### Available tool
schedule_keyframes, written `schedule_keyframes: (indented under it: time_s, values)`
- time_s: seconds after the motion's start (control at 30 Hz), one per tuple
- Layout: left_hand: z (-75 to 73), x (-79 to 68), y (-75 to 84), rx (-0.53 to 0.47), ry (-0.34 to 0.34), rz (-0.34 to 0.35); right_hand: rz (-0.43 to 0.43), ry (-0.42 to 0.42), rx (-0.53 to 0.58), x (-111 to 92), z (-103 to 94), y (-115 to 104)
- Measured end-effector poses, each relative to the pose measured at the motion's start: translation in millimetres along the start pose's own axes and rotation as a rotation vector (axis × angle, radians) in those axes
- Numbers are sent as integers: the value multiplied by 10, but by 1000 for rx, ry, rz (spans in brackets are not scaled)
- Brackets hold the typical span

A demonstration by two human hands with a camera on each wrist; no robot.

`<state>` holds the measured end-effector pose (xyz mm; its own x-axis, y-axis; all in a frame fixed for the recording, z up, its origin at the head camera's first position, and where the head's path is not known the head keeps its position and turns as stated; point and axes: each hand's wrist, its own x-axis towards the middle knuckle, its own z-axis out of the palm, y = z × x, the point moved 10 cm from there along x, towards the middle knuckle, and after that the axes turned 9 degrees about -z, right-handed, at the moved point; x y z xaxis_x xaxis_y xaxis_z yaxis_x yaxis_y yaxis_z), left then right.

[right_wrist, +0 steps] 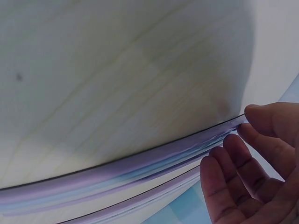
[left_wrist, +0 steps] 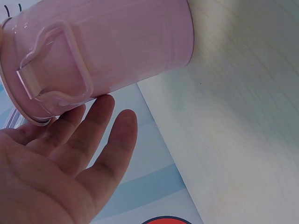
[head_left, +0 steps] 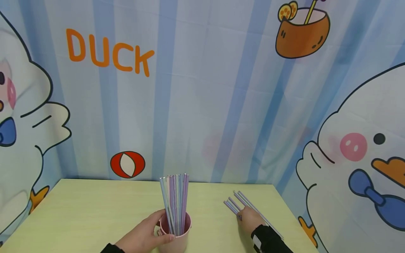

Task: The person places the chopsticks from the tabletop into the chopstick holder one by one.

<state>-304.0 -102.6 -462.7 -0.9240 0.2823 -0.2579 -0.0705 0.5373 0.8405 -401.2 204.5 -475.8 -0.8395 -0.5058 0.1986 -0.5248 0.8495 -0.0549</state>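
In the head view a pink pail stands upright on the table, holding a bunch of purple, blue and whitish straws. My left hand grips it near the rim, thumb in front and fingers at the far side. The left wrist view shows its wire handle beside that hand's fingers. To the right, more straws lie on the table in two small groups. My right hand pinches the left group; in the right wrist view the thumb and forefinger meet at these straws. The other group lies alongside, untouched.
The pale yellow table ends at a blue striped cloth backdrop printed with ducks and a coconut drink. The cloth also hangs along both sides.
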Motion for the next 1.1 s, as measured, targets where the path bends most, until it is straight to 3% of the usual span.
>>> schedule_keyframes:
  time_s: [0.5, 1.1]
  values:
    - [1, -15, 18, 11, 8, 10, 7, 44, 57, 28, 15, 2]
    - [3, -19, 13, 6, 4, -3, 13, -36, 193, 78, 84, -323]
